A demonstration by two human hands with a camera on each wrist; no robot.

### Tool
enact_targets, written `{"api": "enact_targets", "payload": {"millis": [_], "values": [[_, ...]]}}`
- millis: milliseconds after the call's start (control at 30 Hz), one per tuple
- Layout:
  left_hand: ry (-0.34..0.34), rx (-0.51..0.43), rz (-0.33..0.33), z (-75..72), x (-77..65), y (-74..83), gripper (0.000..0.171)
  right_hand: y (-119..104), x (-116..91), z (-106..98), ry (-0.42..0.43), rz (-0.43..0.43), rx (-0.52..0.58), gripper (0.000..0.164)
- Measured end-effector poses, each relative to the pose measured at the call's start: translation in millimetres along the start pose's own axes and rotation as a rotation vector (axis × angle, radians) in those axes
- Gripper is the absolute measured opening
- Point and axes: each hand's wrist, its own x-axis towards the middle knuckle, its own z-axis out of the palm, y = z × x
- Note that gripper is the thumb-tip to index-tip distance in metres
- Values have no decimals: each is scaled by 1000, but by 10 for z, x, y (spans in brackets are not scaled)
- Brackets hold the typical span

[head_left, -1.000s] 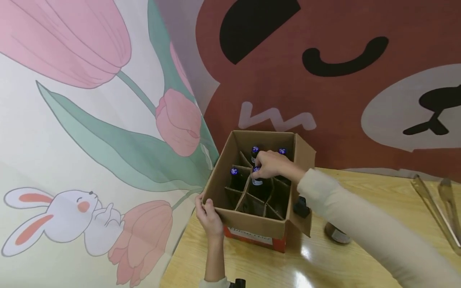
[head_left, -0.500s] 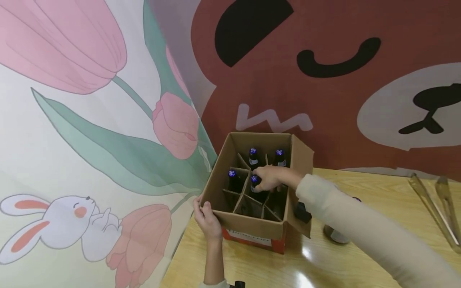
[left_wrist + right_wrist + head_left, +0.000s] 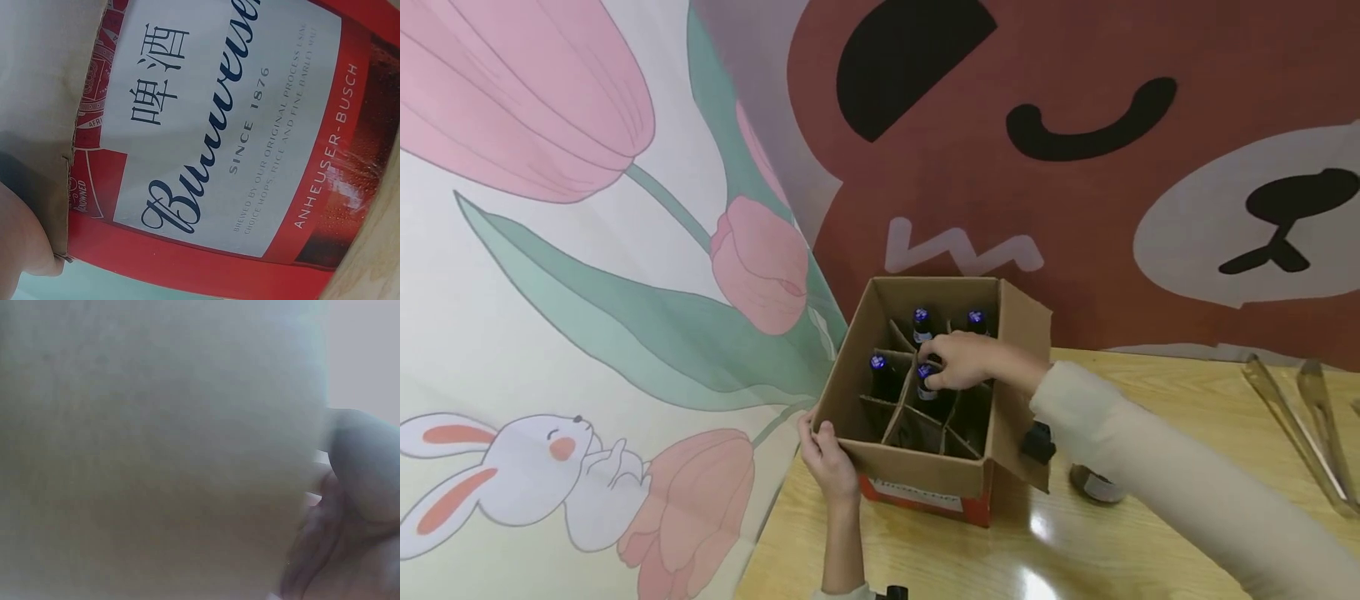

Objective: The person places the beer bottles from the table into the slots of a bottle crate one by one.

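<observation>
An open cardboard beer box (image 3: 917, 467) with dividers stands on the wooden table, several dark bottles with blue caps inside. My left hand (image 3: 831, 458) holds its near left corner, thumb over the rim; the left wrist view shows part of that hand (image 3: 25, 244) beside the box's red printed side (image 3: 219, 144). Over the middle compartments, my right hand (image 3: 966, 358) is at the top of a bottle (image 3: 928, 387), its thumb and index finger spread apart around the cap. In the right wrist view the box flap (image 3: 156, 450) covers most of the picture, with fingers (image 3: 369, 469) at the right edge.
A brown bottle (image 3: 1097, 485) stands right of the box, partly behind my right sleeve. Metal tongs (image 3: 1300, 433) lie at the table's right. The box's side flap (image 3: 1026, 333) sticks outward to the right. Printed cloth walls (image 3: 760, 267) close off the left and back.
The bottle under my right hand has sunk lower into its compartment. My right hand then rose slightly off it, its fingers loosening. The left hand keeps its hold on the corner.
</observation>
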Motion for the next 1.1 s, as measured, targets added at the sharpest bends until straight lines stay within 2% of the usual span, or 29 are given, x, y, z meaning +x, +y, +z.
{"api": "enact_targets", "payload": {"millis": [267,400,500,600,767,900,1100], "values": [[39,3,16,-87,-4,1,29,-137,-484,-101,40,-172,-37,47],[17,-9,9,-101,29,-8,29,-26,-784,-208,49,-205,40,49],[7,-11,12,-90,61,-9,30,127,-1007,-298,40,-189,110,52],[10,-18,20,-103,88,-1,30,332,-1194,-316,65,-156,129,54],[25,-18,21,-119,92,-24,30,787,-1438,-179,147,-49,85,55],[45,-36,29,-132,95,-31,31,1015,-1542,-42,175,53,18,54],[23,-55,37,-95,102,-28,32,1207,-1602,185,153,86,37,28]]}}
